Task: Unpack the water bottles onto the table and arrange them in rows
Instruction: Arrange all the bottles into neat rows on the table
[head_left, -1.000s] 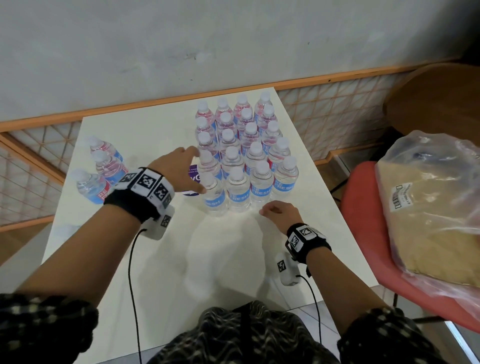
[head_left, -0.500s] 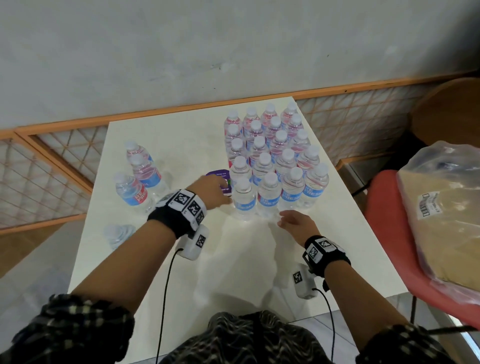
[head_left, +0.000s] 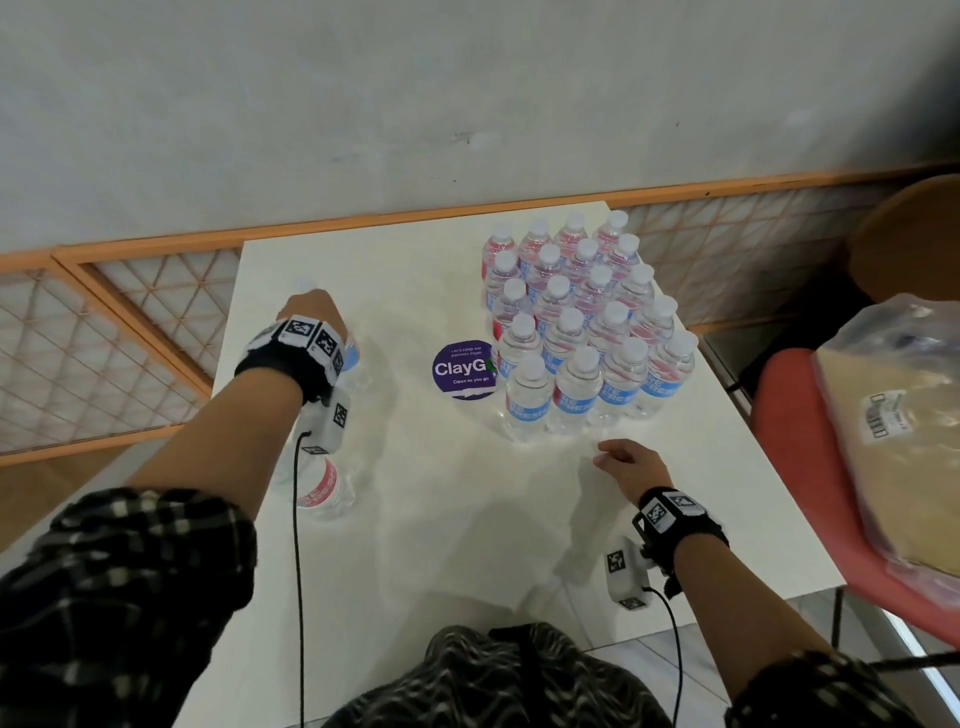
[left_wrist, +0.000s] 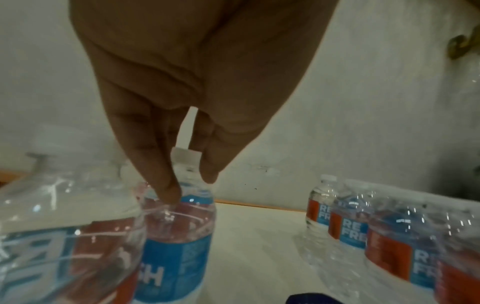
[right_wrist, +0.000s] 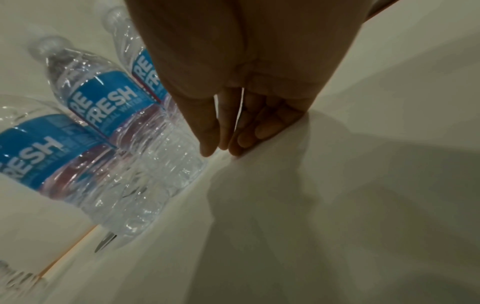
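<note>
Reaching over the left side of the white table, the left hand comes down on top of a water bottle. In the left wrist view, the fingers point down on both sides of the bottle's white cap. One finger lies on the left of the cap and its tip touches the bottle's shoulder. Another sits on the right of the cap. They look closed in around the neck, holding the bottle from above. The bottle stands up straight on the table.

A second bottle stands just beside it, nearer the wrist camera. One more bottle stands on the table under the left arm.

On the right side of the table, the big group of bottles stands in neat rows, with caps up. A round purple sticker lies on the table beside the group.

The right hand rests on the table just in front of the front row. Its fingers are loose, with tips touching the table, and they hold nothing. The nearest bottle is just beside them.
</note>
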